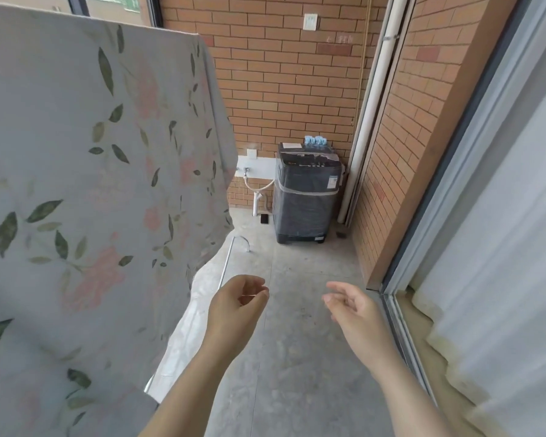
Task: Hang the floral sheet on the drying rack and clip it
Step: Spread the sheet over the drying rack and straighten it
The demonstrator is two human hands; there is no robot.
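The floral sheet [85, 184], pale with pink flowers and green leaves, hangs draped over the top of the drying rack and fills the left side of the view. Only a metal foot bar of the rack [227, 263] shows below the sheet's edge on the floor. My left hand [237, 304] is held out just right of the sheet, fingers loosely curled, holding nothing. My right hand [350, 305] is out beside it, fingers relaxed, empty. A bunch of blue clips [315, 140] lies on top of the washing machine [306, 193] at the far wall.
A brick wall closes the far end, with a tap and hose [259, 187] left of the washing machine. A white pipe [369, 121] runs up the corner. A sliding door frame [401, 310] and white curtain [501, 279] line the right side. Concrete floor runs ahead.
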